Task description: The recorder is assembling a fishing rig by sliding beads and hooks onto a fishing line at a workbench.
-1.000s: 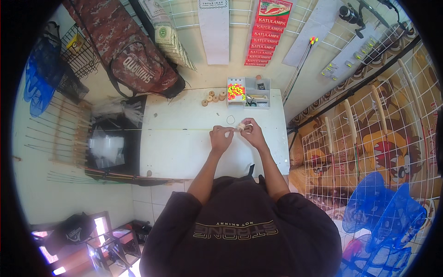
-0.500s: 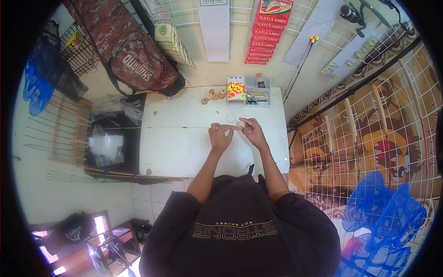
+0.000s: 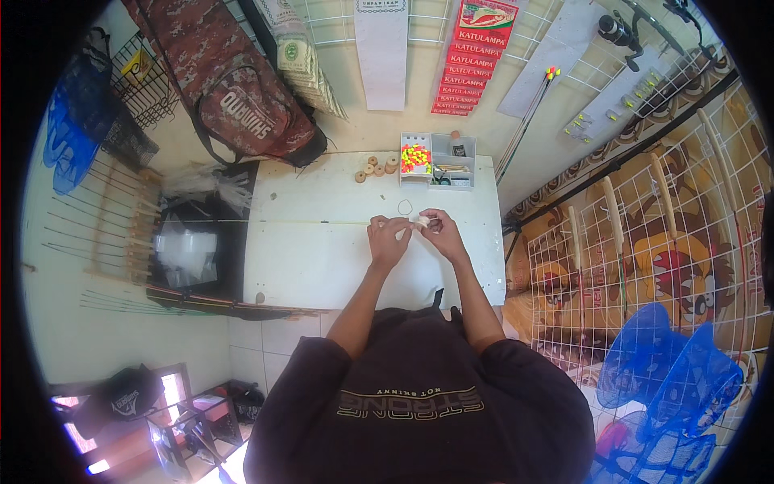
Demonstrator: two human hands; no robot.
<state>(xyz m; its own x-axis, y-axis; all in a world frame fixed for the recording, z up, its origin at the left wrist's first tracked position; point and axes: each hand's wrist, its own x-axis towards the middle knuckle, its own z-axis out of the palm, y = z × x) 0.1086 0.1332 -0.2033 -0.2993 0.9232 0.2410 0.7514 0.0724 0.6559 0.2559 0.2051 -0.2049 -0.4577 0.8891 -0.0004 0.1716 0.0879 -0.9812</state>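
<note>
Over the white table [image 3: 322,266] my two hands work close together. My left hand [image 3: 389,242] has its thumb and fingers pinched on the end of a thin pale rod [image 3: 347,223], which runs off to the left across the table. In my right hand [image 3: 445,235] is a small pale spool [image 3: 422,220], gripped between thumb and fingers right beside the left fingertips. Any thread between the hands is too fine to make out. Just beyond them a thin dark loop [image 3: 405,201] lies on the tabletop.
Several wooden spools [image 3: 379,169] sit at the table's back, left of a grey compartment tray [image 3: 474,173] holding bright pink and yellow pieces [image 3: 416,159] and a small bottle [image 3: 458,149]. A camouflage rod bag [image 3: 258,113] hangs back left. Blue nets [image 3: 653,363] are at right.
My right hand has turned slightly around the spool, its fingers shifting. My left hand keeps its pinch. The whole view has shifted a little.
</note>
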